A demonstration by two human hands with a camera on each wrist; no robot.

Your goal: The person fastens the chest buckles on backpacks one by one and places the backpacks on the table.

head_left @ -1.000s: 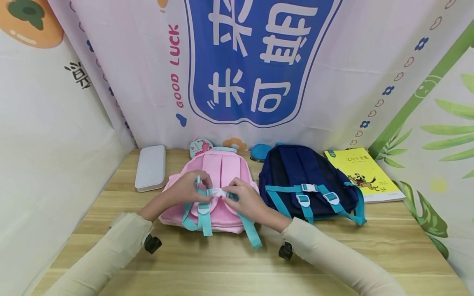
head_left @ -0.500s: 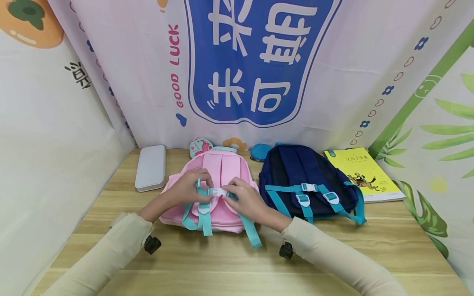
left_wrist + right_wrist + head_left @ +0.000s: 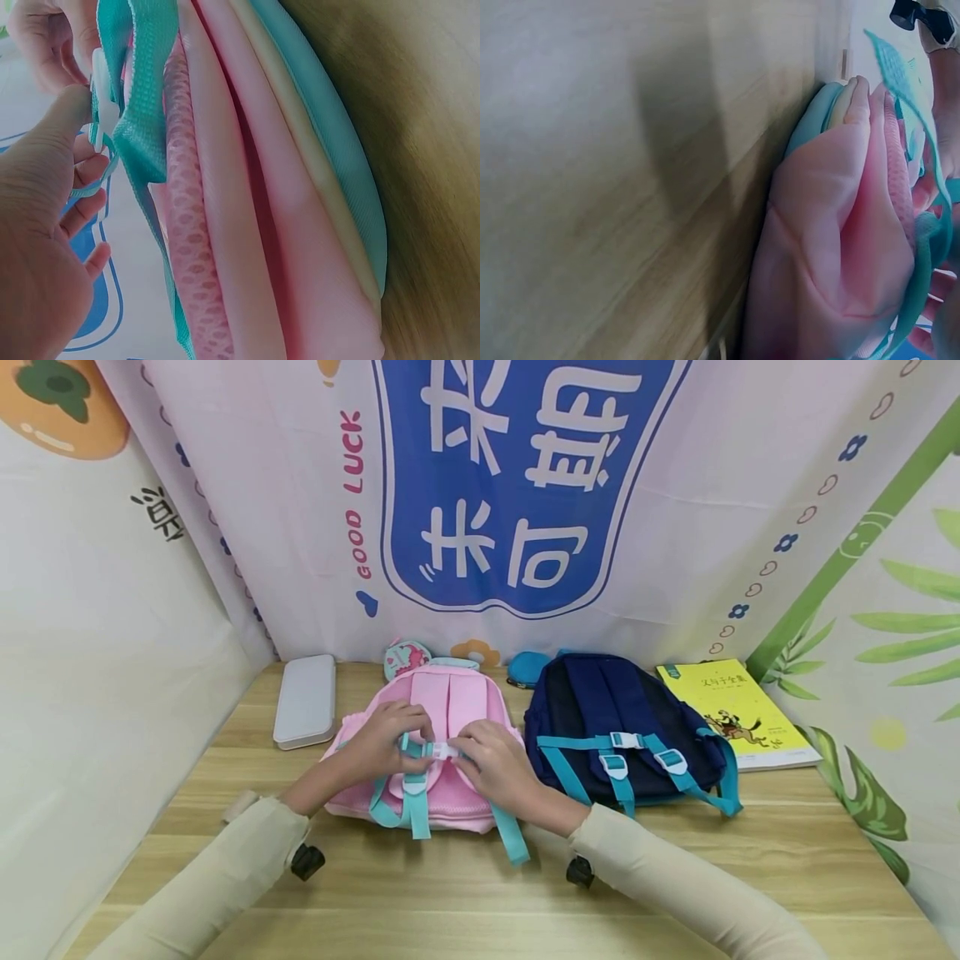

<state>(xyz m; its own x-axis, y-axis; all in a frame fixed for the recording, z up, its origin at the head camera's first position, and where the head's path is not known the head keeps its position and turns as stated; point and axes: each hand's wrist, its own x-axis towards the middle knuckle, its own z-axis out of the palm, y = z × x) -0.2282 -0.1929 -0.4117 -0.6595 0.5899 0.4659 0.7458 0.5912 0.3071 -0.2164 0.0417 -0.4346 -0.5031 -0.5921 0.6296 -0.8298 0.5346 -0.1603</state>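
A pink backpack point(image 3: 420, 693) lies on the table with its shoulder straps facing up. Across those straps runs a teal chest strap with a white side-release buckle point(image 3: 441, 751). My left hand point(image 3: 381, 742) pinches the strap at the buckle's left end. On the other side, my right hand point(image 3: 497, 767) pinches the buckle's right end, its fingers covering part of it. Thumb and fingers of the left hand point(image 3: 37, 217) meet at the white plastic in the left wrist view. Teal strap ends point(image 3: 510, 835) hang over the backpack's near edge.
To the right lies a navy backpack point(image 3: 555, 693) with its teal chest strap buckled. Beside it is a yellow book point(image 3: 720, 693). A white case point(image 3: 305, 700) lies at the left, and a small blue pouch point(image 3: 528, 668) sits behind the bags. Fabric walls enclose the wooden table point(image 3: 420, 893).
The right hand has edged slightly left, its fingers covering more of the buckle's right end. The left hand stays nearly in place, and the backpack has barely moved.
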